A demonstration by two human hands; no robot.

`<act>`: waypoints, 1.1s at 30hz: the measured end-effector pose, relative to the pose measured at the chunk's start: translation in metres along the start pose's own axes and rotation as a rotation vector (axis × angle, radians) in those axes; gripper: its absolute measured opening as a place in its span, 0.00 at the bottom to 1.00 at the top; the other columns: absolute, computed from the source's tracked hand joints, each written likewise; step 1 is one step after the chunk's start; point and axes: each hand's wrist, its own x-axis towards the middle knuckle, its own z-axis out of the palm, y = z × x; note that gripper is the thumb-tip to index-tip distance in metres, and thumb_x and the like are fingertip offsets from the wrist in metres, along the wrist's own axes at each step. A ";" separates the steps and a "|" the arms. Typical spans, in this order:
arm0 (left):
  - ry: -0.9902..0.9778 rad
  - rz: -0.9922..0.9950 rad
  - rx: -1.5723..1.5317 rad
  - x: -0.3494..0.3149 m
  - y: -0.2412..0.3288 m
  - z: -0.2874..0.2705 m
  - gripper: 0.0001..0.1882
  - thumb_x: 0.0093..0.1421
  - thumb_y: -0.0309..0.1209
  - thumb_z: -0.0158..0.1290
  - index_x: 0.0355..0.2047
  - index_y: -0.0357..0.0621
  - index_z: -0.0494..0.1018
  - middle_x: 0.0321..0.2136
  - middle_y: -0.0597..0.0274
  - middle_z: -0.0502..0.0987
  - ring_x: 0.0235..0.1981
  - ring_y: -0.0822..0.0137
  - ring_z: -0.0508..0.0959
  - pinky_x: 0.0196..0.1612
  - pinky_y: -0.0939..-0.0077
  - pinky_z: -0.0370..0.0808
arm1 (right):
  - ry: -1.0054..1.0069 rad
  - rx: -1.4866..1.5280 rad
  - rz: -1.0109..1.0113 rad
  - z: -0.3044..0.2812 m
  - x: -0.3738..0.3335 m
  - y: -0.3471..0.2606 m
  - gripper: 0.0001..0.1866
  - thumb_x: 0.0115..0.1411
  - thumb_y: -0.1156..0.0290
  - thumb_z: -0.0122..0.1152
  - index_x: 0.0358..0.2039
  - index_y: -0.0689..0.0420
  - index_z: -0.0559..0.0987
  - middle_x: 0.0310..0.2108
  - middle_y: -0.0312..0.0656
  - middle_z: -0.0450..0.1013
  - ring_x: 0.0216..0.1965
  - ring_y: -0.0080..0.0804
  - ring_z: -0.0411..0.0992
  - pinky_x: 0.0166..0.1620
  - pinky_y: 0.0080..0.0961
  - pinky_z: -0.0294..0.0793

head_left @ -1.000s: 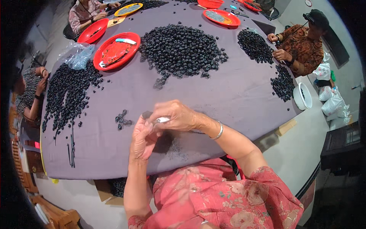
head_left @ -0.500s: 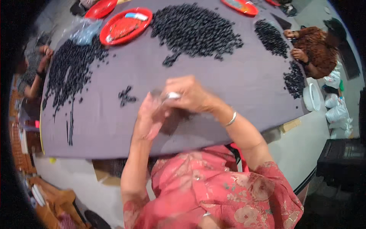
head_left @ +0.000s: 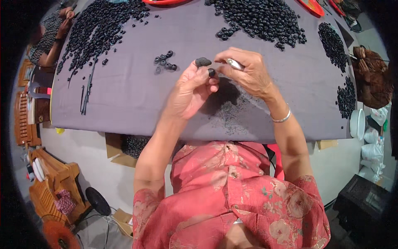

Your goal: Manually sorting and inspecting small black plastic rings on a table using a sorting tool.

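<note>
My left hand (head_left: pixel 188 93) pinches a round black bead (head_left: pixel 211 72) between its fingers. A rough dark piece (head_left: pixel 203 62) sits at the tip of one finger; whether it is a finger cover or a lump I cannot tell. Just right of it, my right hand (head_left: pixel 253 72) is closed round a small shiny silver tool (head_left: pixel 235 64), its kind mostly hidden by the fingers. The two hands are a little apart above the table. Under them, dark crumbs (head_left: pixel 230 118) are scattered on the cloth. Several black beads (head_left: pixel 166 61) lie in a small group left of my hands.
The grey cloth-covered table (head_left: pixel 124 95) holds a big bead heap (head_left: pixel 265 18), another heap (head_left: pixel 101 27) at left with thin dark strips (head_left: pixel 86 97), and smaller ones at right. Red trays (head_left: pixel 166 1) stand at the far edge. Co-workers (head_left: pixel 54 35) sit at the left and right sides.
My hands have drawn apart from being together, and the right one has moved off to the right. The bead in my left hand now shows. The whole view has shifted.
</note>
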 end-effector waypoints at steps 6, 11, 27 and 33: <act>0.116 0.067 -0.056 -0.001 0.003 0.000 0.13 0.62 0.27 0.53 0.44 0.46 0.64 0.34 0.66 0.72 0.35 0.73 0.74 0.40 0.78 0.73 | 0.065 -0.128 -0.187 0.008 -0.004 -0.008 0.12 0.53 0.69 0.63 0.38 0.59 0.78 0.27 0.42 0.72 0.25 0.34 0.72 0.30 0.24 0.70; 0.143 0.072 -0.065 0.000 0.003 -0.002 0.12 0.62 0.28 0.52 0.45 0.47 0.64 0.34 0.68 0.73 0.36 0.75 0.74 0.40 0.78 0.73 | 0.031 -0.336 -0.179 0.008 -0.004 -0.004 0.11 0.53 0.68 0.64 0.37 0.56 0.79 0.23 0.39 0.70 0.22 0.35 0.71 0.25 0.27 0.69; 0.102 0.048 -0.033 0.001 0.000 -0.003 0.11 0.63 0.28 0.51 0.45 0.44 0.65 0.35 0.66 0.73 0.38 0.73 0.74 0.41 0.77 0.75 | 0.054 -0.337 -0.149 0.009 -0.004 -0.002 0.10 0.53 0.68 0.66 0.35 0.57 0.81 0.21 0.39 0.71 0.20 0.32 0.69 0.24 0.26 0.67; 0.054 0.035 -0.068 0.002 -0.001 -0.008 0.11 0.62 0.27 0.52 0.44 0.44 0.65 0.35 0.64 0.72 0.35 0.71 0.75 0.40 0.76 0.75 | 0.015 -0.280 -0.080 0.008 -0.003 -0.001 0.09 0.55 0.69 0.63 0.35 0.58 0.81 0.23 0.40 0.73 0.21 0.31 0.71 0.26 0.24 0.69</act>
